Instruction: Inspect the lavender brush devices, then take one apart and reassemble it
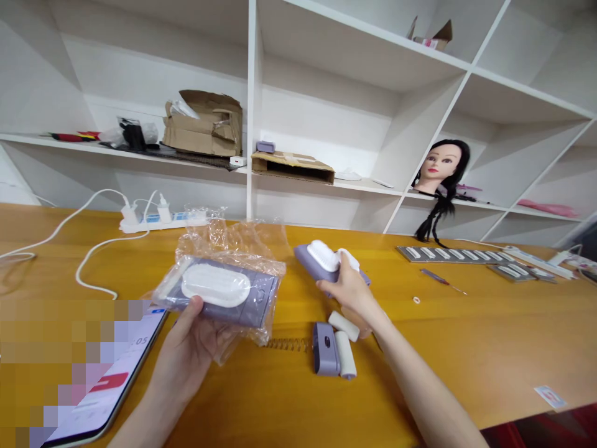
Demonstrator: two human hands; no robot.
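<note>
My left hand [186, 348] grips a purple device with a white oval pad [219, 289], wrapped in a clear plastic bag, held above the table. My right hand [347, 289] is closed on a second purple device with white pads [326, 260], unbagged, lifted over the yellow-orange table [466, 348]. In front of my right hand lie a small purple part [325, 348], two white cylinders [345, 354] and a metal spring [289, 343].
A phone [109, 386] lies at the near left. A white power strip with cables [158, 219] sits at the back left. Grey trays [448, 254], a thin tool [441, 281] and a small ring [416, 300] lie to the right. White shelves behind hold cardboard boxes [203, 124] and a mannequin head [441, 168].
</note>
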